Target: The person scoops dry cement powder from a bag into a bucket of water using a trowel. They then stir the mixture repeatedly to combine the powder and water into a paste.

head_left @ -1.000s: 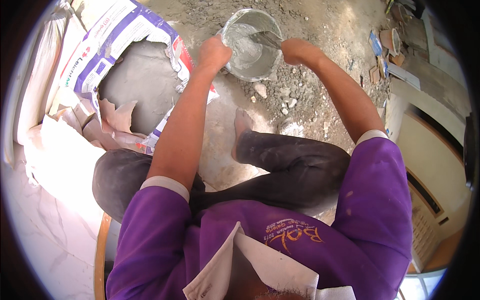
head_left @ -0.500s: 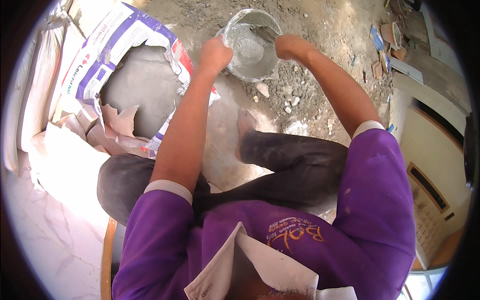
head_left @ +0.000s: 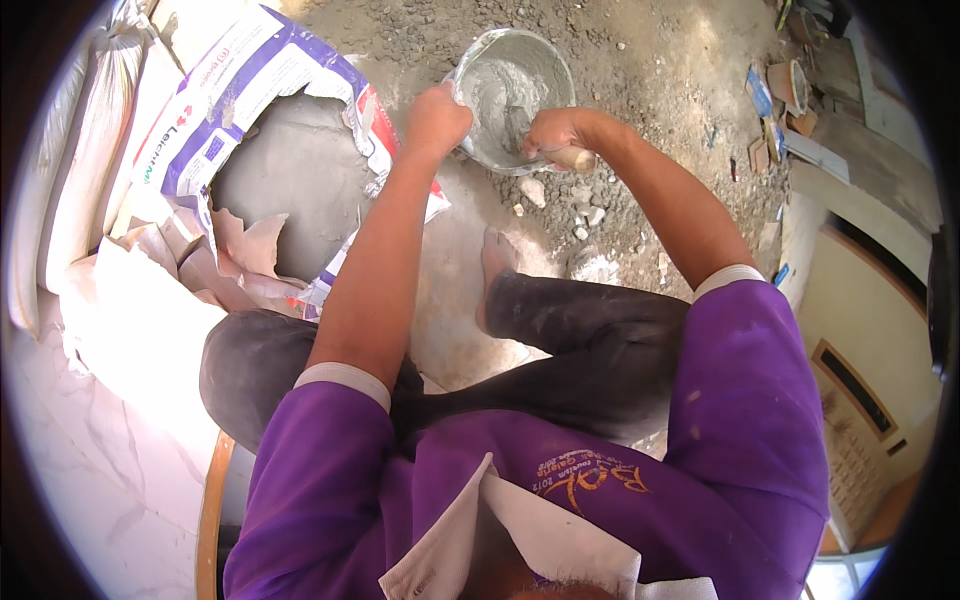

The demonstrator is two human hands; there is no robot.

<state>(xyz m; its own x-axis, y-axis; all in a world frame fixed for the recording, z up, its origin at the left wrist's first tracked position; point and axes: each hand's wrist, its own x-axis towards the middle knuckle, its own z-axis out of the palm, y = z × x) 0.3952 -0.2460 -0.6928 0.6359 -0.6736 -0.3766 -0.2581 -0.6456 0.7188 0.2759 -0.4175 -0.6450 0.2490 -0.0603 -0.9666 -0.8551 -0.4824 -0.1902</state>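
Note:
A round bucket (head_left: 568, 75) of wet grey mortar (head_left: 490, 90) stands on the ground in front of me. My left hand (head_left: 439, 120) is closed on its left rim. In my right hand (head_left: 556, 132), fingers wrapped round the wooden handle (head_left: 572, 158), is a trowel. Its grey-coated blade (head_left: 516, 124) dips into the mortar by the bucket's right side; the blade's tip is hidden in the mix. Left of the bucket lies a torn bag (head_left: 225, 105), white, purple and red, with grey powder (head_left: 290, 180) showing through its opening.
Full pale sacks (head_left: 95, 150) stand at the far left, beside white marbled tiles (head_left: 130, 450). Rubble and small stones (head_left: 590, 215) lie on the rough ground right of the bucket. A clay pot (head_left: 787, 88) and scraps sit farther right. My bare foot (head_left: 497, 262) rests below the bucket.
My right hand has moved left and down, over the bucket's right rim, turning so the trowel's wooden handle shows. The bucket, earlier tipped, sits more level. My left hand stays on the rim.

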